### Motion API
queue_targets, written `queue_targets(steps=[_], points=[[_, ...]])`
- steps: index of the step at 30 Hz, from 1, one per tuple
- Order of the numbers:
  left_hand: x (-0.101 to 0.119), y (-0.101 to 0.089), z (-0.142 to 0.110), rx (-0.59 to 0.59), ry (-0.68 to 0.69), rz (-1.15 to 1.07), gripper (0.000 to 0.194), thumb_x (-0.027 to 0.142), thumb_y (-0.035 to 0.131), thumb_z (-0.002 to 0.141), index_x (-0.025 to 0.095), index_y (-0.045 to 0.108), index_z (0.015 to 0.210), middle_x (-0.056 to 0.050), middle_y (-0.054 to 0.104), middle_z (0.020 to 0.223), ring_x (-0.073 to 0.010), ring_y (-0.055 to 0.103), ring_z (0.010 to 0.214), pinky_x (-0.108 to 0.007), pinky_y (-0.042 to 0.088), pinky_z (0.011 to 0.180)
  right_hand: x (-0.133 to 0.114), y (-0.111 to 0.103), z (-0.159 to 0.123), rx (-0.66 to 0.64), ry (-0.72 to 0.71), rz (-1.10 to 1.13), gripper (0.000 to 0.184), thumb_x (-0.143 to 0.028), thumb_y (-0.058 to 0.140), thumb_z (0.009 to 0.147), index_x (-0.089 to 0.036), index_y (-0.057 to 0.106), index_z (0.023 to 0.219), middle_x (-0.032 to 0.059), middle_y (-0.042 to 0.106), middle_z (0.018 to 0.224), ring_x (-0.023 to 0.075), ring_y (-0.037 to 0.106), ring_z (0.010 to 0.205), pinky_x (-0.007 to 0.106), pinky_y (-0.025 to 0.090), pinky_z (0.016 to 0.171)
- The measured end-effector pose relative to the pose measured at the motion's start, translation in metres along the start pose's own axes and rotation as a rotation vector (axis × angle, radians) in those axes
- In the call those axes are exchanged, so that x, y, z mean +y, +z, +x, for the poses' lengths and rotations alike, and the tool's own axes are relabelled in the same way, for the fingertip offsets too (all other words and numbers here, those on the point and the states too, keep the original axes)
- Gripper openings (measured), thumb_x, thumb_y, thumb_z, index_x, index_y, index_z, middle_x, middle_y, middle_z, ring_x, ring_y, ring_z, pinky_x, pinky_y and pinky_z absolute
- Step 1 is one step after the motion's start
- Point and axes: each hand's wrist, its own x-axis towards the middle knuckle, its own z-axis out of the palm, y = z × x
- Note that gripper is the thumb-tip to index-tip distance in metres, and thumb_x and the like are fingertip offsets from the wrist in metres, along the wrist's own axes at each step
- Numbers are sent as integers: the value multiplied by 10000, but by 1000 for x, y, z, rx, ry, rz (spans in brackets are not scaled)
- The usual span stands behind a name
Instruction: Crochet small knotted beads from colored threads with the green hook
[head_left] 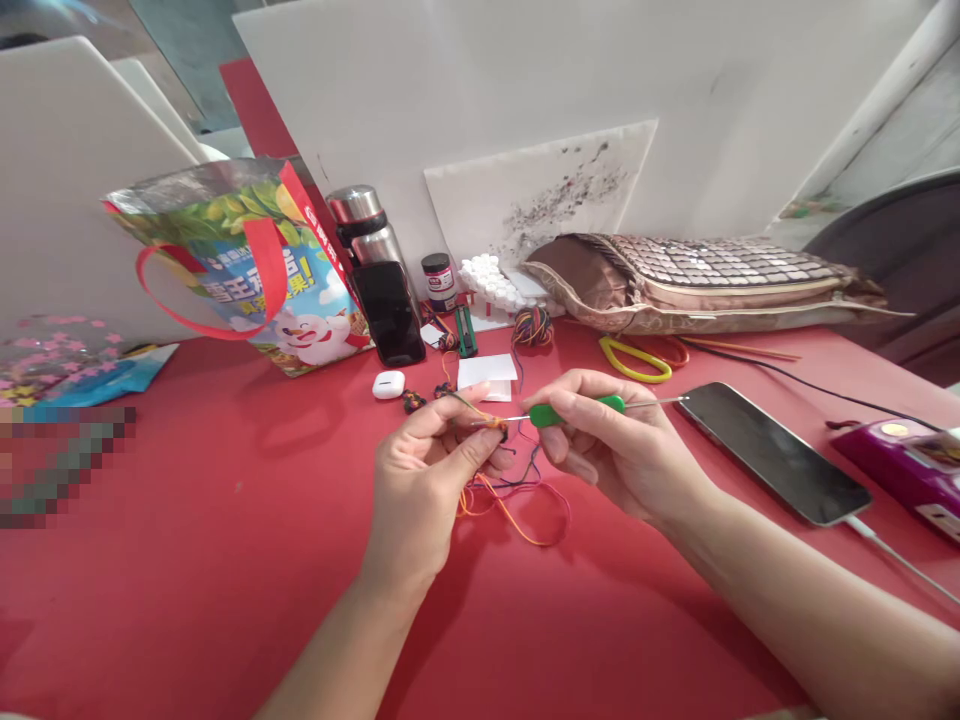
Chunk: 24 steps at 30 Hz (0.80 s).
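Observation:
Between the thumb and fingers of my left hand (431,455) is a small piece of knotted yarn work (495,425), orange and dark in colour. My right hand (611,435) grips a crochet hook (546,414) by its green handle, with metal shafts at both ends. Its left tip reaches to the yarn work; whether it is inside a loop I cannot tell. Below the hands, loose orange, pink and dark yarn (517,520) trails in loops on the red table. Just beyond my left fingers lies a dark multicoloured braided bit (413,401).
Behind the hands are a yarn ball (533,327), folded white paper (486,372), a white earbud case (388,384) and a phone (390,313) leaning on a steel flask (367,225). Yellow-handled scissors (636,362) and a charging phone (776,453) lie right. A printed bag (262,270) stands left.

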Motion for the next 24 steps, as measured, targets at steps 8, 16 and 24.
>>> queue_targets(steps=[8,16,24], points=[[0,2,1,41,59,35,104,123,889,742,189,812,765,-41,840,1006,-92,729,574,-180,625,573,-3,-2,0,8,-22,-42,272,-386,886,869,-154,786,770,18,708,582,53,485,420,188,291,394],[-2,0,-1,108,150,93,89,155,884,782,194,804,778,-50,850,1086,-86,730,581,-184,635,592,-1,-5,0,22,-56,-69,229,-352,849,915,-153,800,812,18,710,599,56,507,434,182,316,400],[-3,2,1,108,62,19,113,156,903,744,183,793,755,-25,815,987,-89,724,581,-186,621,587,2,-6,-2,14,-119,-133,166,-307,786,981,-186,823,872,3,709,643,69,541,508,174,400,440]])
